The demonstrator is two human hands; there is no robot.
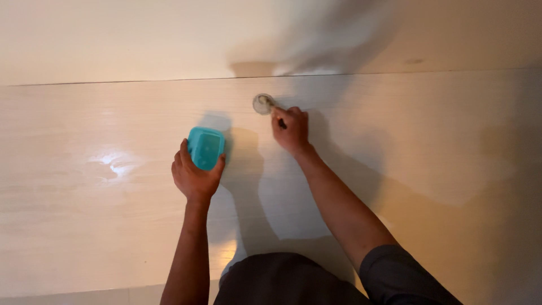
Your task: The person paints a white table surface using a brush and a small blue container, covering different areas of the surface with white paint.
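Observation:
My left hand (195, 175) grips a small teal plastic container (205, 147) from its near side, holding it on the pale wooden tabletop (84, 197). My right hand (291, 131) is closed around the dark handle of a small utensil whose round metal head (263, 104) rests on the table just beyond my fingers, to the upper left of the hand. The container and the utensil head lie roughly a hand's width apart. Most of the handle is hidden inside my fist.
A cream wall (141, 39) meets the table's far edge along a dark seam. A bright glare patch (113, 164) lies on the table left of the container. My dark clothing (282, 282) fills the bottom centre.

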